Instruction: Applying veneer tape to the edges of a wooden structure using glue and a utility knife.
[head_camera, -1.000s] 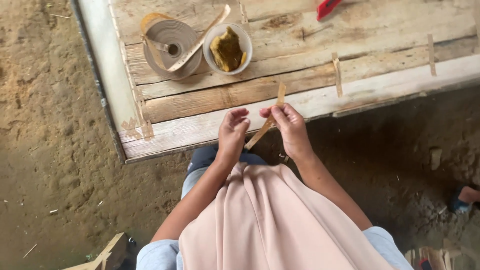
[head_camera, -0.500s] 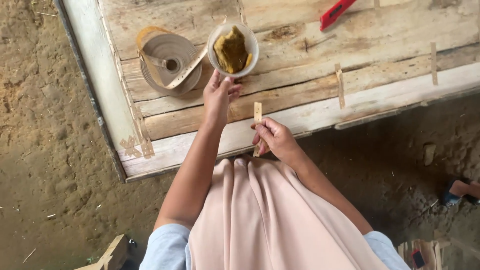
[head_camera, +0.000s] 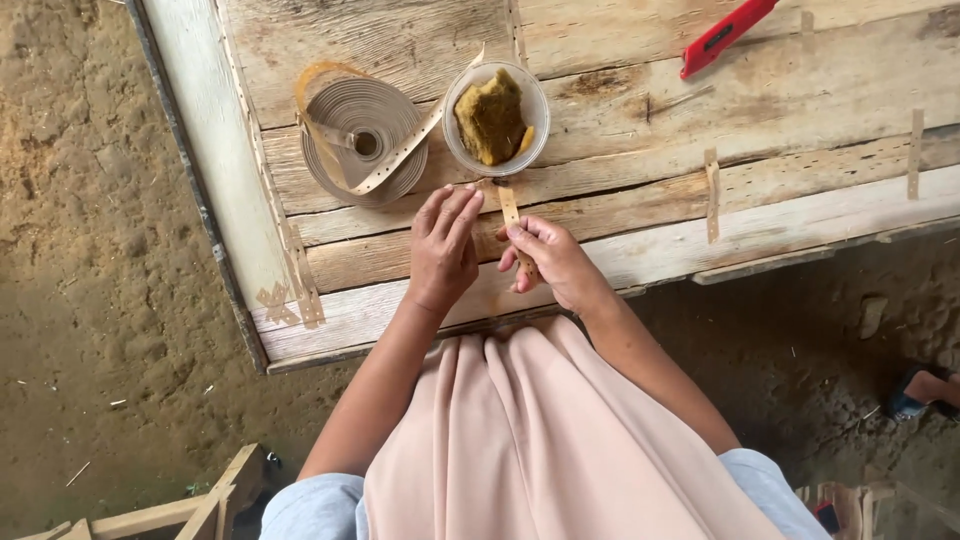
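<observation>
My left hand (head_camera: 443, 248) has come back from the bowl (head_camera: 497, 117), fingers held together and flat beside the short strip (head_camera: 512, 212). My right hand (head_camera: 553, 262) pinches that 1 strip upright over the wooden table (head_camera: 800, 150), so it seems ready for handling.

- Illumination: soft, even daylight; source direction cannot be told.
- Shadows: faint, diffuse, mainly beneath the wooden table (head_camera: 800, 240) edge.
- Glare: none strong; pale planks slightly washed out.
- Focus: sharp centrally; mild softness toward corners.
</observation>
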